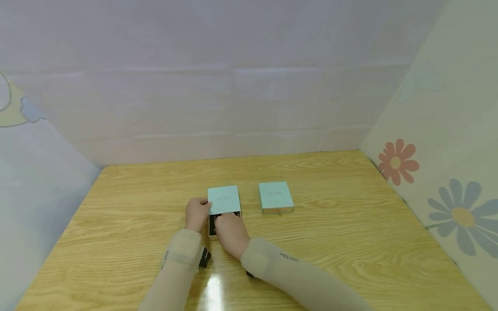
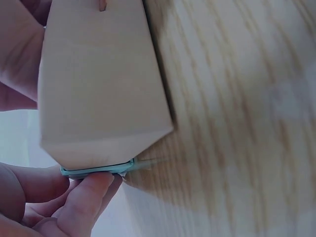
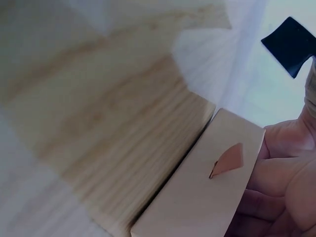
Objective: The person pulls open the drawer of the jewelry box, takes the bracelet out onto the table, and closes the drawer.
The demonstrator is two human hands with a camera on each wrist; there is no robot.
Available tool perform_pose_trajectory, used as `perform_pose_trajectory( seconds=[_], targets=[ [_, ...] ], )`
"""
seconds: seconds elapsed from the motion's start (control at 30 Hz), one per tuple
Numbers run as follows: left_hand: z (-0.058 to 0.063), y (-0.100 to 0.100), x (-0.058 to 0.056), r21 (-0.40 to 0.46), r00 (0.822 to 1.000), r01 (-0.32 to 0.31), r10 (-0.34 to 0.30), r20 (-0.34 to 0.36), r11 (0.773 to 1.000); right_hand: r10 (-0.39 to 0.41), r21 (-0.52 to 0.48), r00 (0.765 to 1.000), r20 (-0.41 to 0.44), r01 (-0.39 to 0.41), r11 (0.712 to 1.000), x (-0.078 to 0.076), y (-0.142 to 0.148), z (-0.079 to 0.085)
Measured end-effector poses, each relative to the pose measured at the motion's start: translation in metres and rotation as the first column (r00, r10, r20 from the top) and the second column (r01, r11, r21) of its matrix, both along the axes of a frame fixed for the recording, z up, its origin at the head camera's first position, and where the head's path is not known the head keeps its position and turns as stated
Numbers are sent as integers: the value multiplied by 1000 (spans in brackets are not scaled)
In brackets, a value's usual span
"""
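A drawer-style gift box with a light-teal sleeve (image 1: 224, 200) lies on the table, its pale tray (image 2: 103, 84) slid partly out toward me. My left hand (image 1: 196, 214) holds the sleeve's left side; in the left wrist view its thumb and fingers pinch the teal edge. Over the tray's dark interior is my right hand (image 1: 232, 234), fingers bent down into it. Whether those fingers hold anything is hidden in the head view. The right wrist view shows the tray's front with a pinkish pull tab (image 3: 231, 159), the right hand's fingers (image 3: 276, 175) behind it.
A second light-teal box (image 1: 276, 195), closed, sits to the right of the first on the wood-grain table (image 1: 350, 229). Pale wall sheets (image 1: 233, 103) stand behind and at both sides. A black wrist device (image 1: 205, 258) is by the left sleeve.
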State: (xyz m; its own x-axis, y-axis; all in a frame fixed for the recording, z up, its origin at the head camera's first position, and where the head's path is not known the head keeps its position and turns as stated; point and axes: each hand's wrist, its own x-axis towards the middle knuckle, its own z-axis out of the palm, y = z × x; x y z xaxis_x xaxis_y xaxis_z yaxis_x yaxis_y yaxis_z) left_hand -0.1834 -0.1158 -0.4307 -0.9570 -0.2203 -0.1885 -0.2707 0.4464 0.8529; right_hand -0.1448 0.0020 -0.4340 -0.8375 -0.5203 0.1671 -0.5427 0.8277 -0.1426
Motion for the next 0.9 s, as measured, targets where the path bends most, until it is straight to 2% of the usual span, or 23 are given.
perform_pose_trajectory(
  seconds=[0.5, 0.9],
  targets=[
    [3, -1, 1, -3, 1000, 7, -7, -1, 1000, 16, 165, 998, -63, -5, 986, 3, -8, 4],
    [3, -1, 1, -17, 1000, 2, -2, 3, 1000, 12, 143, 999, -34, -7, 990, 6, -10, 5]
  ],
)
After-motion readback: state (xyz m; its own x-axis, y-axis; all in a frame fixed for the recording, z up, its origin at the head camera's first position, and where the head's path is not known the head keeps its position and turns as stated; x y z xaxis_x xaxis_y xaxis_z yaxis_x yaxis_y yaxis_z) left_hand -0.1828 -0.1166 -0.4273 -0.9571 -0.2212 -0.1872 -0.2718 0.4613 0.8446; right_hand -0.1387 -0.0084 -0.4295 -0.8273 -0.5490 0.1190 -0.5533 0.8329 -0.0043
